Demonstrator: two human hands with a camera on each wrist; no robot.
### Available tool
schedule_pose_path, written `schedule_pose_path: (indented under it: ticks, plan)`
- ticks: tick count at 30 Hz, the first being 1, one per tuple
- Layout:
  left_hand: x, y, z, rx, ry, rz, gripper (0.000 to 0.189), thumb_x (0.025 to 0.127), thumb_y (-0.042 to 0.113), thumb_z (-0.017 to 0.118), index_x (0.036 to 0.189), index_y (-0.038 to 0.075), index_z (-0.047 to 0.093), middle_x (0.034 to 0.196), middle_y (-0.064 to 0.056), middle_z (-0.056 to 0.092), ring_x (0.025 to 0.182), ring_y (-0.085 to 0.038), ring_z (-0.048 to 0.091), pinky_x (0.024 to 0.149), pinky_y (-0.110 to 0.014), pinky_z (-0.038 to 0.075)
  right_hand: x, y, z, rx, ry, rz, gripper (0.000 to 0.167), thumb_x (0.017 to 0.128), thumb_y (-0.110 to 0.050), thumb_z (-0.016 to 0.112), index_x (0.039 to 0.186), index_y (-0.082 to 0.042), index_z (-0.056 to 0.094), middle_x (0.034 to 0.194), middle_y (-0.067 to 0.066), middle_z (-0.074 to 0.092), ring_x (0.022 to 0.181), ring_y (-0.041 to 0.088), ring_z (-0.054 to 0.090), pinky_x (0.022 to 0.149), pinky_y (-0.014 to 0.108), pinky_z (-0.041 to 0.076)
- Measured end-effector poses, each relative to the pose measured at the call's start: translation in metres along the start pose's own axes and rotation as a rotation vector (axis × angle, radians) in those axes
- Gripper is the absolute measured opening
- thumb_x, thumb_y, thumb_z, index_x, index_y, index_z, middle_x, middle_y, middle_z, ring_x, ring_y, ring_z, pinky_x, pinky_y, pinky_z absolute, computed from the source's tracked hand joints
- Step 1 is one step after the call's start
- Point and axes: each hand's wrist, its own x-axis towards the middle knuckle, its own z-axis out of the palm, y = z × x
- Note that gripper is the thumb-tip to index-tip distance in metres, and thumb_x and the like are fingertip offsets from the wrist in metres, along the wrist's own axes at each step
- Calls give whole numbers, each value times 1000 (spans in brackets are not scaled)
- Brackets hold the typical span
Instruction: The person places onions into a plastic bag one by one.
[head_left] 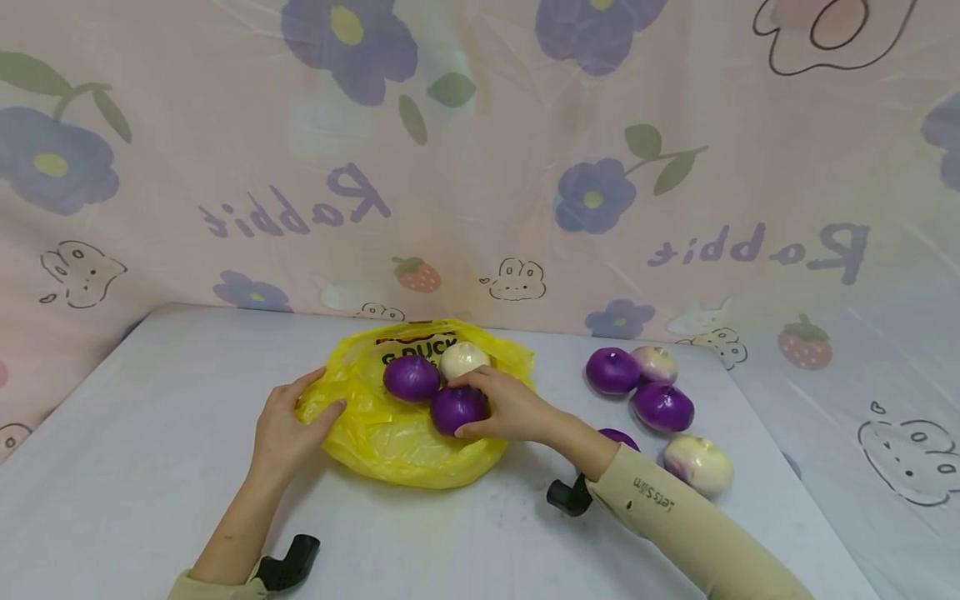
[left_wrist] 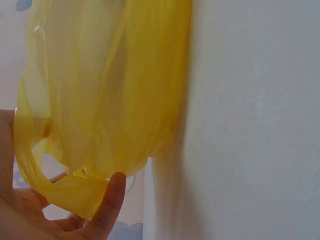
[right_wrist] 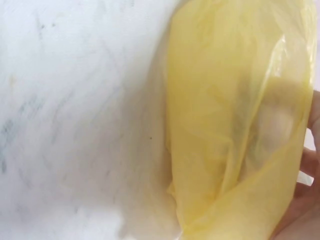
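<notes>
A yellow plastic bag [head_left: 360,442] with black lettering inside lies on the table, its mouth spread wide. In it are a purple onion [head_left: 411,378] and a pale bulb [head_left: 463,359]. My right hand [head_left: 510,408] grips another purple onion [head_left: 456,411] inside the bag's mouth, thumb in front and fingers over the top. At the bag's left edge, my left hand [head_left: 288,429] holds the rim, with the thumb on the near side. The left wrist view shows a yellow loop [left_wrist: 75,195] of the bag between thumb and fingers. Yellow plastic partly hides my right fingers [right_wrist: 309,162] in the right wrist view.
To the right on the white table [head_left: 165,400] lie purple onions [head_left: 613,371] [head_left: 663,407] and pale bulbs [head_left: 657,364] [head_left: 697,465]. One more purple onion [head_left: 621,437] is partly hidden behind my right forearm. A printed cloth [head_left: 480,167] hangs behind the table.
</notes>
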Motion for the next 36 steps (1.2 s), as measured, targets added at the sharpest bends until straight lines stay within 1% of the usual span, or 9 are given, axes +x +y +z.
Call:
schedule_pose_path:
  ticks: [4,7,11,14,17,20,25,32,36]
  plan:
    - [0,0,-1,2,4,1,60,90,26,61,143,4,42,133,-26,40,121,-41,39,104,-56,31,-1,1,-2,12,12,-10,57,80,-31,77,130,-11,57,132,11,56,123,28,52,103,46,43]
    - [0,0,-1,5,8,3,60,90,26,61,143,4,42,132,-26,40,121,-41,40,104,-56,32,-2,2,-6,28,36,-22,58,80,-33,77,129,-9,57,128,9,59,120,28,54,100,45,45]
    - [1,0,-1,6,7,6,60,90,27,61,142,4,42,131,-27,41,119,-41,40,103,-56,33,-5,4,-13,96,70,-17,58,80,-30,77,128,-5,56,125,12,60,115,31,57,96,45,48]
    - [1,-1,-1,10,5,10,61,90,27,61,143,4,42,131,-27,41,119,-41,40,102,-56,33,-8,7,-17,149,101,-5,58,80,-28,77,128,-3,57,126,14,60,115,33,57,94,44,50]
    - [1,-1,-1,15,5,12,61,90,27,61,143,3,42,132,-27,41,120,-42,40,103,-56,32,-12,12,-20,174,140,2,57,81,-27,77,128,-2,57,127,13,60,116,33,58,94,41,51]
    - [1,-1,-2,15,4,7,61,90,27,61,143,4,42,132,-27,40,121,-42,39,103,-56,31,-15,17,-23,199,187,19,56,80,-27,78,127,-4,58,127,11,60,115,31,59,93,39,51]
    - [0,-2,-2,15,-2,3,61,90,28,61,143,4,42,133,-27,40,121,-42,39,103,-56,31,-22,23,-30,234,251,53,54,80,-29,78,125,-6,60,127,11,61,113,29,60,92,40,51]
    - [0,-3,-1,16,-1,2,61,90,28,61,143,4,42,133,-27,40,121,-42,39,103,-57,32,-33,29,-39,226,270,103,53,81,-32,76,126,-8,60,128,9,61,114,27,61,92,40,51]
    - [0,-4,-1,18,5,11,61,90,28,61,143,4,42,134,-27,39,122,-43,39,104,-57,31,-41,37,-46,231,288,163,52,84,-33,73,127,-9,59,129,10,60,116,29,59,94,42,50]
